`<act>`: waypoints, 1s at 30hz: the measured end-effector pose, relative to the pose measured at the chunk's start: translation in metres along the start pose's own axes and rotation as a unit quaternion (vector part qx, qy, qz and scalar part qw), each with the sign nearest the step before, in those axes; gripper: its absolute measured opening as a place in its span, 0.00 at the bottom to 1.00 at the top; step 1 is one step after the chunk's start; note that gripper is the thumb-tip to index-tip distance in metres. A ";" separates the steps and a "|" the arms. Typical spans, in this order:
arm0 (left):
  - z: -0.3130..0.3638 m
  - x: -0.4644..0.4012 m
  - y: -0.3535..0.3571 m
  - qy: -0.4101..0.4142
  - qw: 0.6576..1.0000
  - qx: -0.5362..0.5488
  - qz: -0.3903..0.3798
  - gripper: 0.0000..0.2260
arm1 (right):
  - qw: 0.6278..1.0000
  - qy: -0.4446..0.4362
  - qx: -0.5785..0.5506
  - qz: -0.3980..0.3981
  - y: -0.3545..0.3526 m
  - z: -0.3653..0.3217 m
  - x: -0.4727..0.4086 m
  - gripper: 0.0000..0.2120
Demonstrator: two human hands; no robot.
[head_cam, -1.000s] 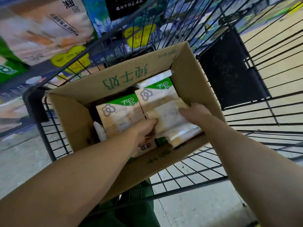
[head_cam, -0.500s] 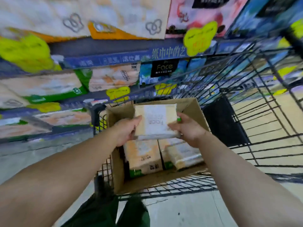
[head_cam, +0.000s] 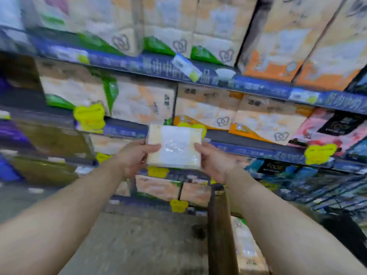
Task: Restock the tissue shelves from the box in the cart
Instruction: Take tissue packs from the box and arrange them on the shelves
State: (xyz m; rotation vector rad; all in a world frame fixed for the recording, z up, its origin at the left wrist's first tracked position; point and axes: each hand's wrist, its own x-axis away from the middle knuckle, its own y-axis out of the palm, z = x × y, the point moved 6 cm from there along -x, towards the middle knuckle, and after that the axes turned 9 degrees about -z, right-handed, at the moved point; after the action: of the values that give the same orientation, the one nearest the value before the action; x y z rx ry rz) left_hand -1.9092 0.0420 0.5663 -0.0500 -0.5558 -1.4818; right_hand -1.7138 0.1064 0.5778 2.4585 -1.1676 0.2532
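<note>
I am holding one tissue pack (head_cam: 174,146) up in front of the shelves (head_cam: 248,84), my two hands pinching its sides: my left hand (head_cam: 135,158) is gripping its left edge, my right hand (head_cam: 215,160) its right. It is looking cream-coloured with a glossy white middle panel. Below, one cardboard box (head_cam: 220,231) is showing one more pack inside.

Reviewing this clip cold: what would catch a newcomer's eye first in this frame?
Dead centre, a pale yellow tissue pack with a glossy white middle is held up between the left hand and the right hand, each gripping one side. Behind it, shelves with blue edge strips hold stacked tissue multipacks, and bright yellow price tags dot their fronts. At the lower right, a cardboard box edge rises in the foreground.
</note>
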 end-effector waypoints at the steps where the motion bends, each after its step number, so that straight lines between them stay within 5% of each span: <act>1: 0.012 0.016 -0.031 0.016 1.000 -0.002 0.006 0.12 | 1.000 -0.002 0.009 -0.012 0.036 -0.001 -0.015 0.18; 8: 0.111 0.192 -0.292 0.132 0.973 0.022 0.187 0.14 | 0.981 -0.010 0.062 -0.183 0.346 -0.012 -0.122 0.11; 14: 0.166 0.275 -0.423 0.200 0.942 0.038 0.267 0.11 | 0.954 -0.035 0.094 -0.281 0.516 -0.032 -0.191 0.14; 24: 0.298 0.240 -0.541 0.260 0.913 -0.013 0.315 0.10 | 0.933 -0.119 0.147 -0.308 0.621 -0.118 -0.334 0.06; 30: 0.384 0.199 -0.593 0.289 0.902 -0.023 0.320 0.12 | 0.918 -0.185 0.202 -0.286 0.653 -0.187 -0.411 0.17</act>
State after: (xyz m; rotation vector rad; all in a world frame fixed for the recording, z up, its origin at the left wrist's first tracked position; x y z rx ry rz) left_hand -2.5967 -0.0692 0.7992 0.1560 0.0018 -0.7973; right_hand -2.4777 0.1041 0.7951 3.1873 -0.4896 -0.1713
